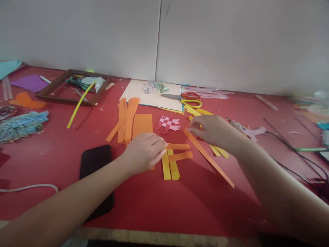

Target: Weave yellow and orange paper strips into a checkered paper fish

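Observation:
My left hand [144, 152] is closed, its fingertips pinching a small weave of yellow paper strips [166, 168] and orange paper strips [180, 156]. The yellow ends point toward me and the orange ends to the right. My right hand [213, 128] has its fingers curled at the upper end of a long orange paper strip [210, 159], which slants down to the right. More yellow strips [218, 151] lie partly hidden under that hand. Between the hands, farther back, rests a pink-and-white woven paper fish [168, 123]. Behind my left hand are loose orange strips [123, 120] and an orange sheet [142, 125].
A black phone [96, 159] lies under my left forearm. Scissors [183, 97] rest on pale paper sheets [133, 91] at the back. A brown frame [64, 101] encloses a glue bottle [99, 84]. A glue gun [248, 131] with a black cable lies right.

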